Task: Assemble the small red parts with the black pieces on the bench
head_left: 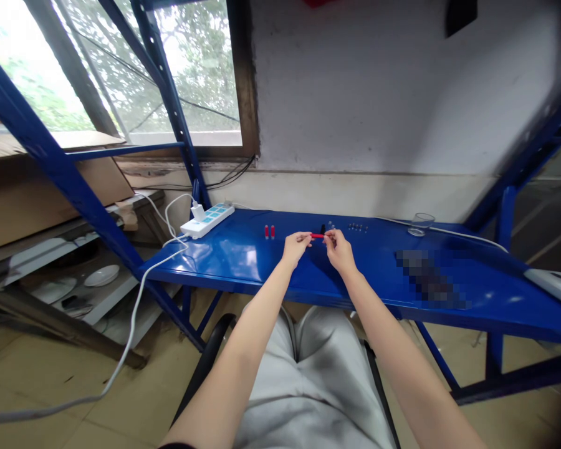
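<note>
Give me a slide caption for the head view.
Left hand and right hand hold a red stick over a blue table bearing a power strip.

Red piece (317, 236) in left grip (295, 246) and right grip (340, 249), above blue table (215, 259)

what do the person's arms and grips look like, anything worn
The left forearm and right forearm are bare, without cables; the left grip and right grip are ungloved hands. What looks like a dark sleeve shows bottom left.

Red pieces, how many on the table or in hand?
3: two red pieces side by side on the blue table, one red piece held between the left hand and right hand. Others may be hidden.
</note>
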Available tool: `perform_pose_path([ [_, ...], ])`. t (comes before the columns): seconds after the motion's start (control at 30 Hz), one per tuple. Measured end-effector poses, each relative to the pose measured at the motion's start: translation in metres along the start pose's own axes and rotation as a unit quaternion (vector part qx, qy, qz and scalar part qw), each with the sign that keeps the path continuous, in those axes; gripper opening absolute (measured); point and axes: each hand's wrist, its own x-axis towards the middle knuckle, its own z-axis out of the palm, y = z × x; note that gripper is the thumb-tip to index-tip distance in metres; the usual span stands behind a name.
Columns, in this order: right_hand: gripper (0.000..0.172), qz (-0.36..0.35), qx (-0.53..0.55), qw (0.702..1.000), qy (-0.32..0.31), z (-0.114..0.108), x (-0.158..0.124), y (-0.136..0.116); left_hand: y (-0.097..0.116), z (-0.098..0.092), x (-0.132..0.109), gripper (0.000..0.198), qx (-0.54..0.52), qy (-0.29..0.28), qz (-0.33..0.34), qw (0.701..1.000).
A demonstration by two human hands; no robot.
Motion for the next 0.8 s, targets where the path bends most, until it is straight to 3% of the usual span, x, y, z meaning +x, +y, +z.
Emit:
perform_pose_path([
  [0.17,0.032,-0.013,-0.035,0.999,0.006,0.003,0.013,0.001,0.003,0.001,0.0,0.013,-0.013,0.018,0.036,0.999],
  [0.37,0.039,-0.027,-0.12,0.992,-0.009,0.004,0.025,0.002,-0.009,0.002,0.008,0.017,-0.021,0.009,0.103,0.994],
  [0.57,0.04,-0.019,-0.119,0.993,-0.01,0.007,0.012,0.008,-0.013,0.008,0.006,0.018,0.076,0.056,0.179,0.979],
  [0.7,0.041,-0.005,-0.104,0.995,0.008,0.004,0.01,0.011,-0.002,0.011,0.006,0.015,0.152,0.027,0.221,0.963],
  [0.8,0.04,0.004,-0.085,0.996,0.016,0.002,0.01,0.013,0.021,0.004,0.02,0.013,0.25,-0.022,0.233,0.94],
])
